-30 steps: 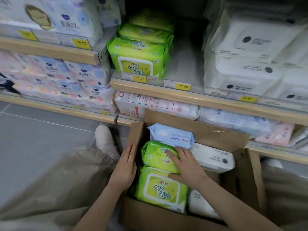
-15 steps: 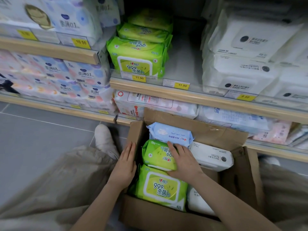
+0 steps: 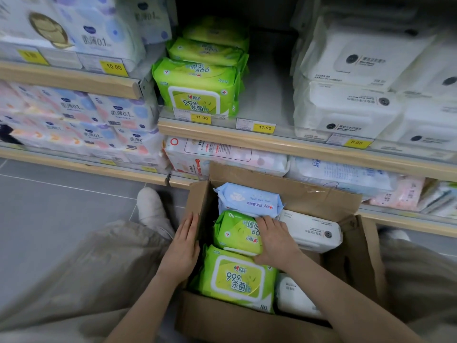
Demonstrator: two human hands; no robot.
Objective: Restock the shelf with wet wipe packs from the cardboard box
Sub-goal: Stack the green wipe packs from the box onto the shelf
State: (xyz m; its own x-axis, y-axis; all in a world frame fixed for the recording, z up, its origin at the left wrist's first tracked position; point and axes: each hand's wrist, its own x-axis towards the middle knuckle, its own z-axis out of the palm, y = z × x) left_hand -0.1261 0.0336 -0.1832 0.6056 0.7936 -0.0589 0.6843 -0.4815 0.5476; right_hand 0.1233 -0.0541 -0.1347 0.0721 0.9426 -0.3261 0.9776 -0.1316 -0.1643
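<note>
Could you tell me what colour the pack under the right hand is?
Green, seen in the head view: pack, right hand.

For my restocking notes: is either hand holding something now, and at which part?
The right hand grips the upper green pack by its right edge, not lifted. The left hand only rests on the box wall.

My feed is dim and soft, with flat, even light and no glare. The shelf [image 3: 272, 142] bows from wide-angle distortion. Corners blur, the trousers [image 3: 81, 273] worst. Deep shadow fills the shelf recess above the green packs [image 3: 197, 87].
</note>
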